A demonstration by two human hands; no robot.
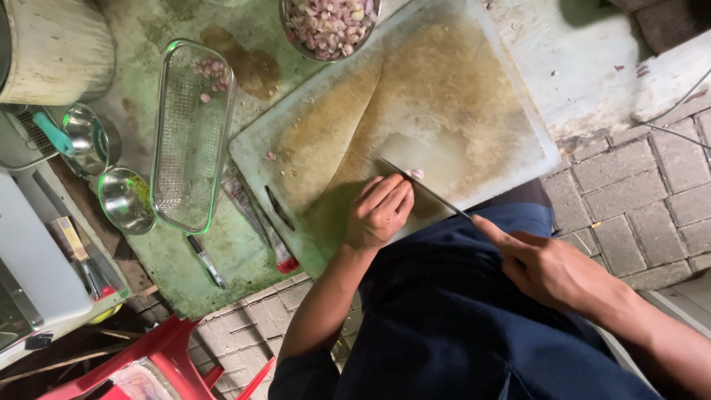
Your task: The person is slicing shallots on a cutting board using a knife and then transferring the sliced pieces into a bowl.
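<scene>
R hand (552,267) sits nearest the body, over the dark blue lap, fist closed round a knife (424,188) handle w/ index finger stretched out along the blade's back. Blade is thin, runs up-left from that finger to its tip just past the L hand's fingertips. L hand (379,211) lies just left of the blade, fingers curled in & knuckles fwd, pressing down on a small pinkish shallot piece (417,173) at the near edge of the cutting board (444,96); most of the piece is hidden under the fingers, can't tell its full shape. Blade touches or nearly touches the piece, can't tell which.

Board is large, whitish, stained brown-yellow, w/ a slot handle just left of the L wrist. It rests on a worn green surface (170,267). Left of the L hand, off the board: a pen-like stick (207,261) & a long flat packet w/ red end (266,226). Further left, a clear oblong glass tray (191,133) w/ a few shallot bits at its far end, then two small steel bowls (126,198), one holding a teal-handled tool (52,132).

Beyond both hands, at the board's far edge, a metal bowl (290,33) full of chopped shallots (329,26). Far left, a big pale pot (55,48). Grey paving bricks (637,192) to the right of the R hand; red plastic chair (159,355) near-left, below the L elbow
</scene>
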